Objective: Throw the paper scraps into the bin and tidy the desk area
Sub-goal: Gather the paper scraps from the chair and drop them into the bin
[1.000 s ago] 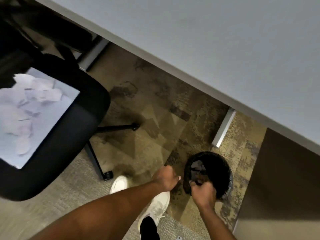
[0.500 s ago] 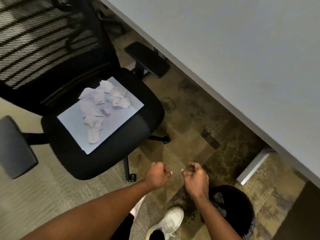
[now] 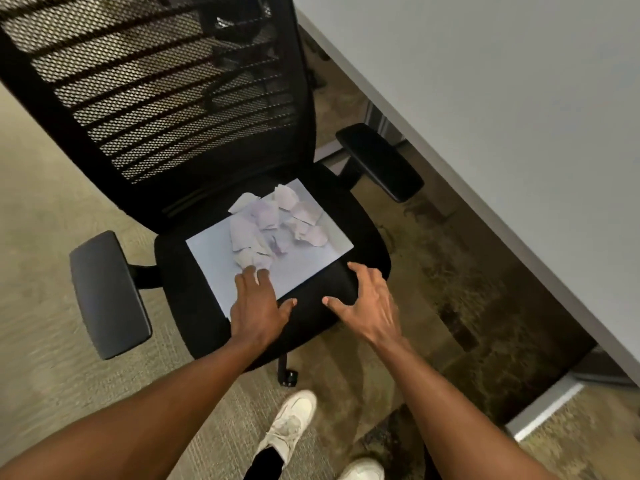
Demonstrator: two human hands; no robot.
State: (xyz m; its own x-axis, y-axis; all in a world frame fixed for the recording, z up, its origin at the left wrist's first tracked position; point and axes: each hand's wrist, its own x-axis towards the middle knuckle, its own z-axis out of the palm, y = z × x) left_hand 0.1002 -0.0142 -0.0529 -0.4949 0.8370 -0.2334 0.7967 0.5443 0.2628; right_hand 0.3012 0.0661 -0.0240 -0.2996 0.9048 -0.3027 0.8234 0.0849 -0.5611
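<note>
In the head view, a pile of torn, crumpled white paper scraps [image 3: 273, 226] lies on a flat white rectangular sheet of paper [image 3: 311, 268], which rests on the padded seat of a black mesh-backed office chair [image 3: 194, 306]. The heap sits toward the sheet's 12 o'clock end, close to the backrest. The sheet's long axis runs roughly from 8 o'clock to 2 o'clock across the seat, its short edges facing the two armrests.

The left hand [image 3: 258, 306] lies palm down on the near half of the sheet, fingers extended and loosely together, their tips touching the nearest scraps at 12 o'clock from the knuckles; it has closed on nothing yet. The right hand [image 3: 367, 303] is spread wide and empty, fingertips near the sheet's 4 o'clock edge above the bare seat cushion, thumb pointing toward the left hand.

No bin is clearly visible; a dark shape at the frame's 6 o'clock edge, beside the white sneakers [image 3: 289, 424], cannot be identified. The grey desk top [image 3: 502, 98] at 2 o'clock shows bare. Judging by the sizeable heap, most of the clearing remains: the scraps must be gathered, carried and dropped, and the sheet dealt with.
</note>
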